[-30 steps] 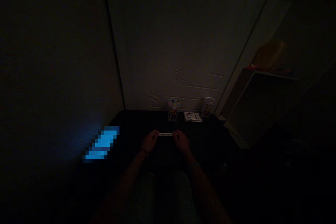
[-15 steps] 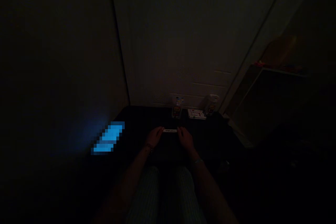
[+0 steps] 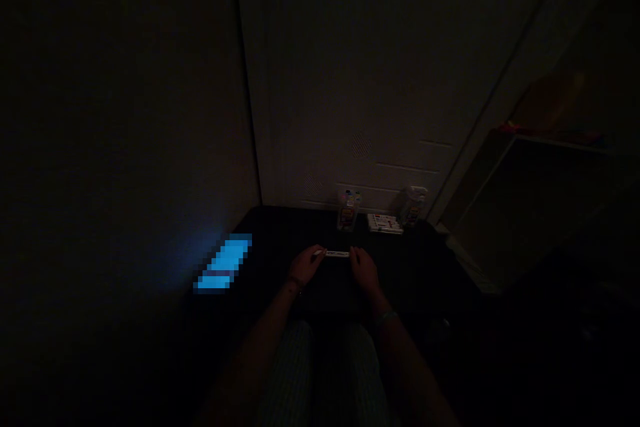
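Note:
Between my two hands is a thin white strip with dark marks (image 3: 337, 254), held level above or on the dark table; the dimness hides whether it touches the surface. My left hand (image 3: 307, 264) has its fingers closed on the strip's left end, and a bit of white shows past the thumb. At the other end, my right hand (image 3: 365, 268) pinches the strip with closed fingers. What kind of thing the strip is cannot be made out.
Against the wall at the table's back stand a clear container (image 3: 347, 212) and another one (image 3: 413, 205), with a flat white printed pack (image 3: 385, 223) between them. A glowing blue, pixelated screen (image 3: 223, 265) lies at left. The dark table (image 3: 280, 227) fills the middle.
The whole view has shifted, so everything sits a little further right and lower. The strip looks slightly tilted, and more white shows at my left hand. Both hands keep their hold.

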Demonstrator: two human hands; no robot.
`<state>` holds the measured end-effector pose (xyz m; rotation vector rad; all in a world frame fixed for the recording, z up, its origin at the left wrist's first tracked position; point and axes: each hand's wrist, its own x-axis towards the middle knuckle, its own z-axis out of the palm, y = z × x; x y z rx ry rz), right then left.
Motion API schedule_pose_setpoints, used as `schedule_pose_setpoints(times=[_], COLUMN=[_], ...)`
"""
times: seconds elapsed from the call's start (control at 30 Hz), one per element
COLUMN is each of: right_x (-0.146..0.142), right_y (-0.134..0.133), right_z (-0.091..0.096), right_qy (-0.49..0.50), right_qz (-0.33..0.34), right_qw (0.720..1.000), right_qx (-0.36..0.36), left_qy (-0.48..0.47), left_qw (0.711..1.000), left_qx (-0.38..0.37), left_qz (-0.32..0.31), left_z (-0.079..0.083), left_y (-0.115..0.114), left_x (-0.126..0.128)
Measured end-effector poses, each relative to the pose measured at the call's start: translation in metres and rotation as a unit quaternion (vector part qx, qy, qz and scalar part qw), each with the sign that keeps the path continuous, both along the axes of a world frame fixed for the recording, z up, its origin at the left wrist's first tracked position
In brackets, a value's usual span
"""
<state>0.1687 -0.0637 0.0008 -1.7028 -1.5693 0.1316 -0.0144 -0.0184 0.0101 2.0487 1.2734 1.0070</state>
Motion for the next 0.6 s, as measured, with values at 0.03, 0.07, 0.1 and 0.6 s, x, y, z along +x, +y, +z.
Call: schedule_pose_setpoints(times=[0.03,0.07,0.1,0.6], right_x=[0.0,-0.0001,-0.0002,0.0009], right_y=[-0.0004,-0.0008,-0.0012,-0.0043], right_z=[0.0005,0.0012,0.0018,0.0084], right_qy=[-0.002,-0.004,-0.005,0.041], right_qz=[0.0,-0.001,-0.001,0.032], right_qw=[1.0,1.0,1.0,0.997], right_qx=[-0.002,-0.004,-0.006,-0.056], left_qy=[0.002,0.004,0.006,0.03], left_qw=[1.0,1.0,1.0,0.999], left_qx=[0.0,0.0,0.0,0.027], left_qz=[-0.004,-0.007,-0.009,-0.004], left_z=[0.0003,0.0008,0.0013,-0.0037], left_y=[-0.0004,-0.0008,-0.0012,0.0024], left_x=[0.0,0.0,-0.0002,-0.0002])
